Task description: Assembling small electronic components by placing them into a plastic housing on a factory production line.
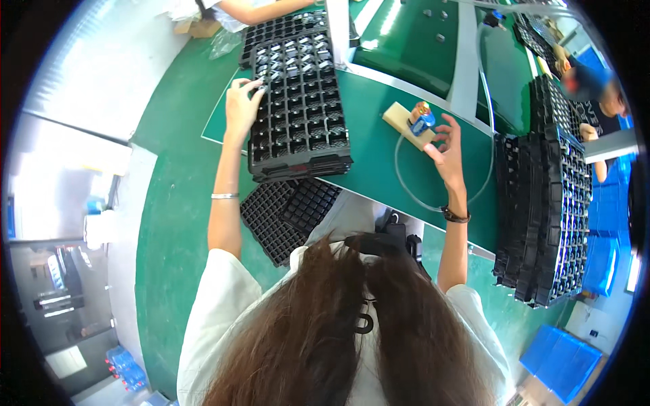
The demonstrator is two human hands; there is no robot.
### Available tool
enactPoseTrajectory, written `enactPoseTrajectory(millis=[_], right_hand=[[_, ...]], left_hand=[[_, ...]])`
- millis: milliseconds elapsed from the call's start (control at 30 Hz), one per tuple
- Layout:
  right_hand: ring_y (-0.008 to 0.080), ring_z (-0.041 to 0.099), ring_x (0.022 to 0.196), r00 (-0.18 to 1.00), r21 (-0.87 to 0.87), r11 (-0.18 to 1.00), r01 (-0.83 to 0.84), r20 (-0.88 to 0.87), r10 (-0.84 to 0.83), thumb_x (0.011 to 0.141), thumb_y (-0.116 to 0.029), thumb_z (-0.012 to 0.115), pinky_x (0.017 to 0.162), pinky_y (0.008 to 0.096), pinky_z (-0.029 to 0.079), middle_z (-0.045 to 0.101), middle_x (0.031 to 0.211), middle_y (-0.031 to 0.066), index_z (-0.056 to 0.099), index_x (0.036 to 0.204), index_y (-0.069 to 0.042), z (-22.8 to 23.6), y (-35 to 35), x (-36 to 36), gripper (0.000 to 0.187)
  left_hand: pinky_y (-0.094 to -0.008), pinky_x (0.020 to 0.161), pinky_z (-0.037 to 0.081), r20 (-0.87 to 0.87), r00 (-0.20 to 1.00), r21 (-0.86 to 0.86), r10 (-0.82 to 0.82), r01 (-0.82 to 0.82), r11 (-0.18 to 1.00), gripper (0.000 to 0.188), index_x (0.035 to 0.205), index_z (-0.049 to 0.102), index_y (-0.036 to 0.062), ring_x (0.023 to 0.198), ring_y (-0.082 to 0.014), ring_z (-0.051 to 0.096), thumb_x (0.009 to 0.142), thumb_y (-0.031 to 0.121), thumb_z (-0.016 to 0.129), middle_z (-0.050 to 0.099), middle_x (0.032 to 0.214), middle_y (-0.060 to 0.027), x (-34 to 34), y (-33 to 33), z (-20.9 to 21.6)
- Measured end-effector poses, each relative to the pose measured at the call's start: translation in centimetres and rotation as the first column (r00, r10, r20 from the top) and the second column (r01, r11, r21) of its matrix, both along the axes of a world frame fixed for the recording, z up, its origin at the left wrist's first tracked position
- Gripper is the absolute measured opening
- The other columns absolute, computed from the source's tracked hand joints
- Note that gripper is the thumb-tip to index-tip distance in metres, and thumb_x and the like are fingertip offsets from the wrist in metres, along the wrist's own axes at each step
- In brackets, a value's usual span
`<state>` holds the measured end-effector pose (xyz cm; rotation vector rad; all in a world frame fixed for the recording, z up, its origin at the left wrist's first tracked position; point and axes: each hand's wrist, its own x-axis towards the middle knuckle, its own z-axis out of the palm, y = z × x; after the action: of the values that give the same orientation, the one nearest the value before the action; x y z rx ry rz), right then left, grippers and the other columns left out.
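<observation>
My left hand (242, 111) reaches to the left edge of a stacked black compartment tray (299, 145). Its thumb and fingertips come together over a compartment there; whatever they pinch is too small to make out. Small silvery parts (298, 54) sit in the tray's far rows, while the near rows show bare black cells. To the right, my right hand (448, 152) is open, its fingers curved and apart. It hovers just beside a small blue device with a brass-coloured top (422, 120). That device sits on a pale wooden block (399, 120) on the green tabletop.
A clear hose (399, 177) loops over the table (369, 162) around my right hand. Tall stacks of black trays (542, 216) stand at the right. More trays (274, 220) lie below the table edge. A green conveyor belt (413, 51) runs beyond. Other people's arms (261, 11) show at the far side.
</observation>
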<state>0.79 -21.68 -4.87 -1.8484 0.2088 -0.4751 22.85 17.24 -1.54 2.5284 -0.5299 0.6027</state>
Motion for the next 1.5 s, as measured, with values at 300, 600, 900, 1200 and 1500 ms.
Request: enactPoseTrajectory(millis=[300,600,900,1200,1500], right_hand=[[0.014,0.049,0.085,0.988,-0.155,0.985,0.079,-0.116,-0.097,0.065,-0.023,0.078,0.07,0.0262,0.039,0.05,0.102,0.0034,0.049,0.118,-0.008,0.9,1.2,-1.6,0.063],[0.0174,0.058,0.077,0.997,-0.123,0.992,0.021,-0.069,-0.03,0.073,-0.027,0.072,0.073,0.0303,0.047,0.061,0.09,0.01,0.056,0.102,0.001,0.2,1.1,6.1,0.044],[0.0334,0.063,0.076,0.912,-0.315,0.859,0.402,0.059,-0.405,0.074,-0.046,0.065,0.066,0.0389,0.047,0.064,0.077,0.0173,0.064,0.086,-0.004,-3.6,-11.1,22.2,0.044],[0.0388,0.06,0.077,0.873,-0.475,0.736,0.482,0.187,-0.451,0.078,-0.043,0.061,0.069,0.0449,0.045,0.063,0.076,0.021,0.06,0.087,-0.003,-5.1,-14.6,28.2,0.041],[0.037,0.059,0.073,0.837,-0.415,0.732,0.54,0.358,-0.414,0.077,-0.039,0.065,0.069,0.0433,0.045,0.063,0.078,0.0179,0.061,0.089,-0.006,-4.4,-15.5,26.9,0.036]], left_hand=[[-0.0343,0.085,0.042,-0.013,0.991,-0.095,-0.132,0.13,0.987,0.021,0.089,0.066,0.0074,0.094,-0.026,0.057,0.073,0.022,0.069,0.063,0.099,-0.0095,1.5,0.4,0.3],[-0.0269,0.074,0.046,-0.126,0.982,-0.418,-0.139,0.074,0.905,0.028,0.108,0.06,0.0045,0.083,-0.0151,0.06,0.083,0.017,0.062,0.064,0.095,-0.0075,0.1,-0.3,0.7],[-0.0199,0.069,0.049,-0.38,0.552,-0.922,-0.742,-0.294,0.253,0.018,0.105,0.052,0.001,0.084,-0.0156,0.059,0.092,0.012,0.047,0.058,0.1,-0.013,-12.4,-7.6,6.4],[-0.0177,0.067,0.038,-0.299,0.152,-0.807,-0.942,-0.568,0.165,0.031,0.121,0.044,0.0034,0.074,-0.0076,0.043,0.094,0.016,0.035,0.051,0.095,-0.0047,-19.6,-13.3,5.1],[-0.0268,0.094,0.04,-0.193,0.103,-0.764,-0.976,-0.64,0.084,0.034,0.122,0.042,-0.0059,0.1,-0.0165,0.051,0.094,0.012,0.037,0.05,0.109,-0.0106,-19.0,-13.9,4.6]])
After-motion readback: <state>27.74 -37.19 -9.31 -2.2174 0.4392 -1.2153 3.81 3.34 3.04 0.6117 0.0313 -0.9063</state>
